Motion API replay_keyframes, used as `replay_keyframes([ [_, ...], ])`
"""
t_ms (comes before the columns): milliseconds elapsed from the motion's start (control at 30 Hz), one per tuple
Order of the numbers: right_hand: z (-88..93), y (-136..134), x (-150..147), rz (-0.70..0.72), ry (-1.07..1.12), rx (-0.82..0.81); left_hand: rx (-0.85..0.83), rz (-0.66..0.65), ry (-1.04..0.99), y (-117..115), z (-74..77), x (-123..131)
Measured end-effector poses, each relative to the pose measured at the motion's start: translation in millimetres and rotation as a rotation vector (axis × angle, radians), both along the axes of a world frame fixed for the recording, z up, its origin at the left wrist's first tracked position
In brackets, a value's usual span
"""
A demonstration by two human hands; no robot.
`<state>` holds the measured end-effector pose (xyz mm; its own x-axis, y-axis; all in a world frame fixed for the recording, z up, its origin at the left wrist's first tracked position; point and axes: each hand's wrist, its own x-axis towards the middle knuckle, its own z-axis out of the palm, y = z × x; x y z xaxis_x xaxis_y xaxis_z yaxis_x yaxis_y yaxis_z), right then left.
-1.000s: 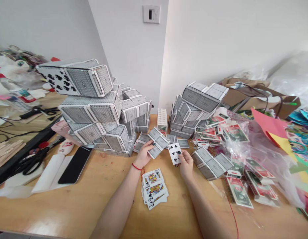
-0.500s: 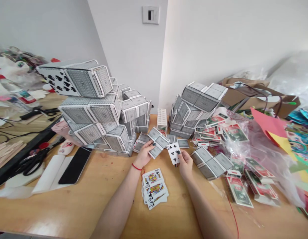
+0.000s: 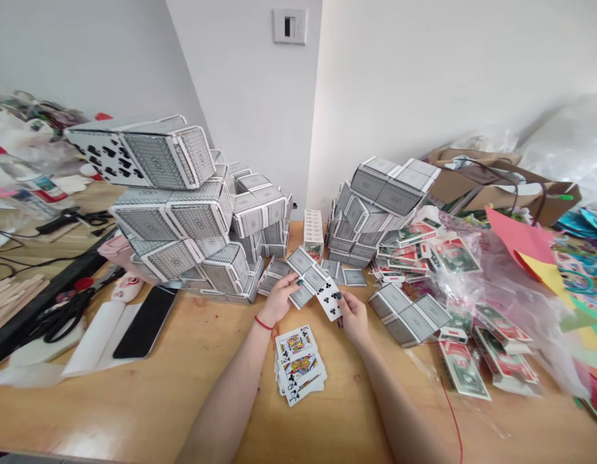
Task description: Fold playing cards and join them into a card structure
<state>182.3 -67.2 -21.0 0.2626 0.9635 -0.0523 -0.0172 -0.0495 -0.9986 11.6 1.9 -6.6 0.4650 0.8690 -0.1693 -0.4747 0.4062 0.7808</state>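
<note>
card pile before hands, scissors left

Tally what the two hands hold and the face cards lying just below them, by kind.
Folded card piece, grey backs, in the left hand: 1
Club card in the right hand: 1
Face cards showing in the fanned pile on the table: 3
Total: 5

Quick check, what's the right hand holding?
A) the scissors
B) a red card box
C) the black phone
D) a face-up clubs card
D: the right hand pinches a clubs card face up, next to the folded card piece in the left hand; the scissors and phone lie untouched far left.
</note>
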Motion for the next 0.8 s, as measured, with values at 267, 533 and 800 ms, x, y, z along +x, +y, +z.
replay_keyframes([
  [267,-2.3,4,8,0.151,-0.050,-0.008,0.082,0.048,0.192,-1,-11.2,3],
  [533,-1.3,3,19,0.245,-0.116,-0.023,0.196,0.093,0.421,-2,-12.0,3],
  [800,-3.4,3,21,0.228,-0.140,-0.024,0.223,0.055,0.447,-6,-14.6,5],
])
